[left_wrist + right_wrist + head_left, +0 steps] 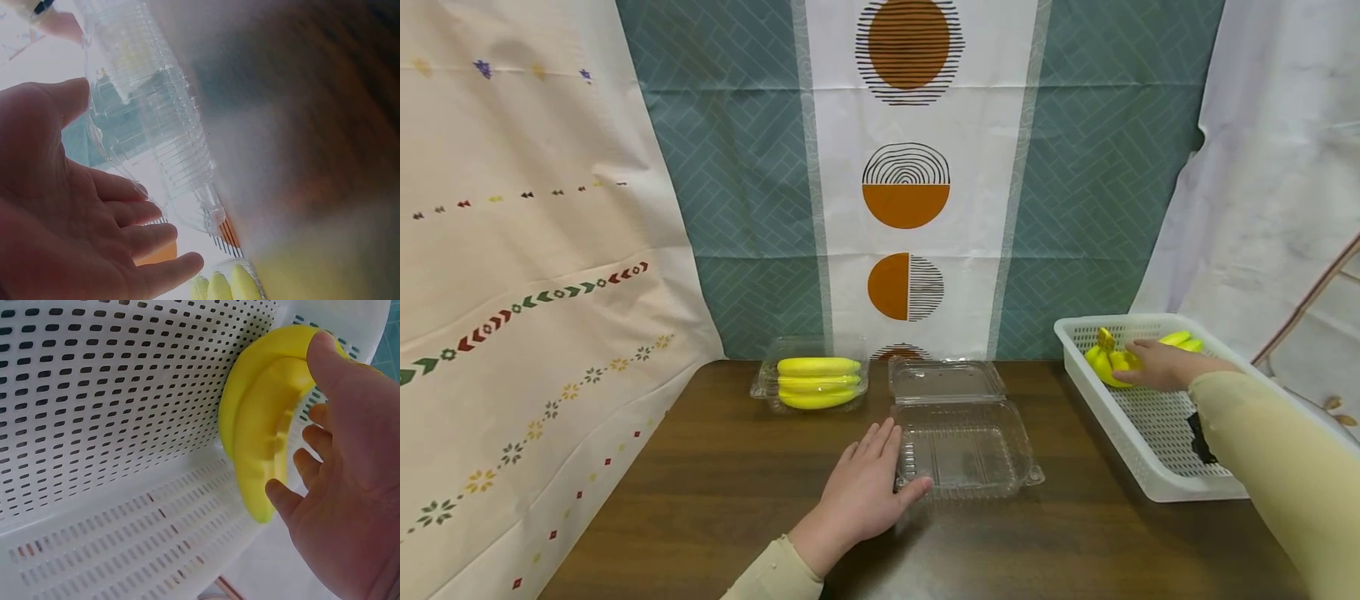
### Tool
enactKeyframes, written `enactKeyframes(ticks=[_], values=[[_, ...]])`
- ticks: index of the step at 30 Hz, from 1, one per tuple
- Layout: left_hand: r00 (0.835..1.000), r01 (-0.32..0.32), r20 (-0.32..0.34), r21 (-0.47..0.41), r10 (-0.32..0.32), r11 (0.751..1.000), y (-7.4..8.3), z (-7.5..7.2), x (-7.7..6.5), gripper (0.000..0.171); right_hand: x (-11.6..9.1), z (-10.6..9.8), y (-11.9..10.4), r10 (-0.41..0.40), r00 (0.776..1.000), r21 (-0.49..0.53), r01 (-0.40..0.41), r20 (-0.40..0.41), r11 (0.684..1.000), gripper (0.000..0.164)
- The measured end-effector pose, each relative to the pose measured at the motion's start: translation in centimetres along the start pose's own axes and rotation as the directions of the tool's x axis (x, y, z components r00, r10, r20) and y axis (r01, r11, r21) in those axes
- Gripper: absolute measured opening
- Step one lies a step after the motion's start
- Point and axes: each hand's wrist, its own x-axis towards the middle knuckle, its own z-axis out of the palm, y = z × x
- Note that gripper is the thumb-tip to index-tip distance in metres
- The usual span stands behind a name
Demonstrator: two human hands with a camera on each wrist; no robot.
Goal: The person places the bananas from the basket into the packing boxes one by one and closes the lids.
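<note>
My left hand (pixel 865 483) lies beside an unfolded clear plastic clamshell box (pixel 962 450), its fingers straight and its thumb spread along the near left corner. In the left wrist view the fingertips (pixel 165 234) are right at the box's edge (pixel 181 150). To the right, my right hand (pixel 1165 367) reaches into a white basket (pixel 1105 433) at a bunch of yellow bananas (pixel 1102 367). The right wrist view has its thumb overlapping the top of the bananas (pixel 256 425), with the other fingers loosely bent along their side.
A closed clear box (pixel 857 375) with several bananas (pixel 818 392) stands at the back left of the wooden table (pixel 715 500). More bananas (pixel 1183 340) lie in the basket's far right corner. Patterned cloths (pixel 745 167) hang behind and at both sides.
</note>
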Motion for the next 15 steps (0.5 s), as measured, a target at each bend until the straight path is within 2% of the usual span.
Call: enactKeyframes(ticks=[8, 15], values=[[1.000, -0.010, -0.008, 0.002, 0.010, 1.000, 0.0, 0.0, 0.0, 0.095, 0.0, 0.1, 0.1, -0.031, 0.999, -0.019, 0.031, 0.006, 0.999, 0.091], [1.000, -0.018, -0.011, 0.003, 0.018, 1.000, 0.0, -0.1, -0.1, 0.094, 0.8, 0.9, 1.5, -0.066, 0.998, 0.018, 0.066, -0.018, 0.998, 0.101]])
